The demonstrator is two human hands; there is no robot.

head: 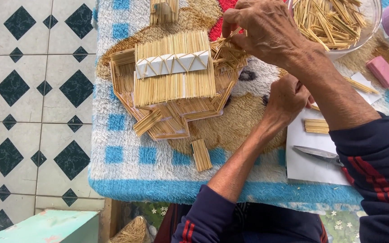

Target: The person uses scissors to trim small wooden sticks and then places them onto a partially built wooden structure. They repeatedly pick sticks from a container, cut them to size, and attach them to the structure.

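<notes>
Right hand [260, 27] pinches a stick at model house [174, 85] edge; left hand [287, 101] curled shut beside it, nothing visible inside. Best keep the pinch light & aligned w/ neighbours.

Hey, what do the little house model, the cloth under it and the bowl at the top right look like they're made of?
The house model looks built from thin, pale, unfinished wooden sticks laid side by side, over white card that shows at the roof band. The cloth looks like fluffy pile fabric, perhaps a towel, in blue and white checks. The bowl seems to be clear plastic or glass, since the sticks inside show through it.
</notes>
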